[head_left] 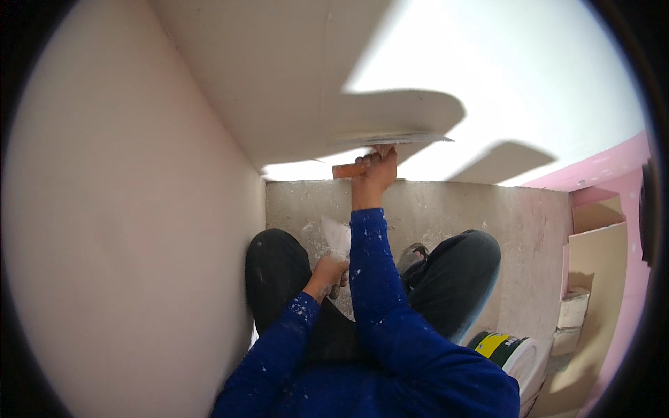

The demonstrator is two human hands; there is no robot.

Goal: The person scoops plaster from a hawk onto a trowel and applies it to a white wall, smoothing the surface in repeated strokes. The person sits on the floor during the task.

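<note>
My right hand (376, 173) is closed round the orange handle of a plastering trowel (348, 171). The trowel's long thin blade lies edge-on along the wall (293, 104) in front of me, low down above the floor. Between my knees, my left hand (326, 276) grips the handle of a putty knife (336, 235), its broad blade pointing up and away and coated whitish. My right forearm passes just beside that blade and hides part of it. White splashes dot both blue sleeves.
A plain wall (125, 209) stands close on my left and meets the front wall in a corner. At lower right is a bucket (505, 352) with a yellow and dark label. Boards (598, 279) lean near a pink wall (633, 209). The concrete floor (516, 265) is speckled white.
</note>
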